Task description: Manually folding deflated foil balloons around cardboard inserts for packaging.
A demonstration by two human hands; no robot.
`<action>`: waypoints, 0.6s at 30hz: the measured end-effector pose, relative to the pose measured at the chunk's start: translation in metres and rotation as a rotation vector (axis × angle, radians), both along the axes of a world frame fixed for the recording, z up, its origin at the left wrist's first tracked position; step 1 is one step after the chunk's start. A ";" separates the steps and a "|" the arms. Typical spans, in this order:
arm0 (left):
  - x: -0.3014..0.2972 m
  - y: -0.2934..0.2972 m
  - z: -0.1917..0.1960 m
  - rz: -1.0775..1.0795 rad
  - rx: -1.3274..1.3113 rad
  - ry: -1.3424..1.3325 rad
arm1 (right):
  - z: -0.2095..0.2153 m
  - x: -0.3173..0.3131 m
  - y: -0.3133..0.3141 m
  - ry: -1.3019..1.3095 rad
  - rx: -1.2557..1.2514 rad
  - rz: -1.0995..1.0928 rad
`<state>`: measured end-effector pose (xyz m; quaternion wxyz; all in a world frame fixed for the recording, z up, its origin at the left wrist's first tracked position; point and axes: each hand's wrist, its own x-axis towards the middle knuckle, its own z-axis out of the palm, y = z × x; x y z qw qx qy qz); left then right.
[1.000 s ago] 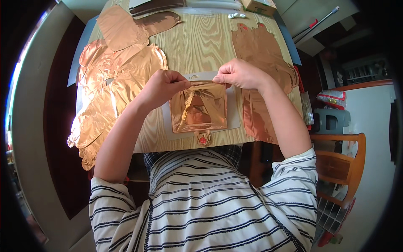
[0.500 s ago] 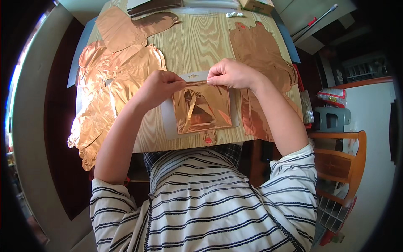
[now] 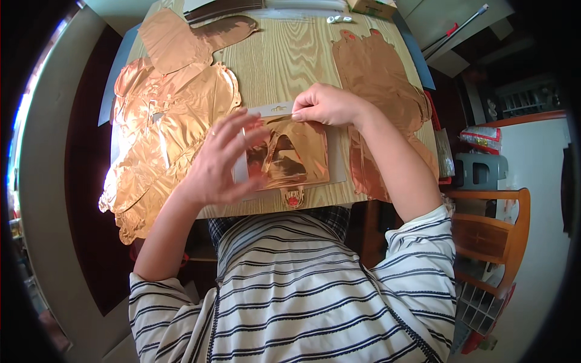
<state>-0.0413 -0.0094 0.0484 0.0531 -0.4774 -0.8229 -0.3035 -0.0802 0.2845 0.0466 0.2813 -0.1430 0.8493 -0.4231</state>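
Observation:
A folded rose-gold foil balloon (image 3: 295, 158) lies on a pale backing card (image 3: 339, 172) near the table's front edge. My right hand (image 3: 324, 106) pinches the balloon's far edge, just below the card's hanger hole. My left hand (image 3: 224, 160) has its fingers spread over the balloon's left side and hides that part; whether it touches the foil I cannot tell. A small foil tab with a red spot (image 3: 293, 198) sticks out below the card.
Flat rose-gold foil balloons (image 3: 145, 139) cover the table's left side. Another stack of foil balloons (image 3: 375, 72) lies along the right. Small white pieces (image 3: 339, 19), clear plastic sleeves (image 3: 296, 7) and a cardboard box (image 3: 372, 6) sit at the far edge. A wooden chair (image 3: 511, 236) stands at right.
My left hand has let go of the balloon's far edge, moved nearer to me and spread its fingers. The balloon has shifted slightly left while my right hand keeps its pinch.

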 end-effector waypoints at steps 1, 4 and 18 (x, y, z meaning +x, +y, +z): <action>0.008 -0.003 0.002 -0.042 -0.031 0.022 | 0.001 0.001 0.002 -0.042 -0.034 -0.014; 0.016 -0.008 -0.007 -0.116 -0.049 0.121 | -0.001 -0.001 0.007 -0.191 -0.109 -0.030; 0.025 0.000 -0.012 -0.121 -0.114 0.197 | -0.001 -0.007 -0.008 -0.121 0.137 -0.020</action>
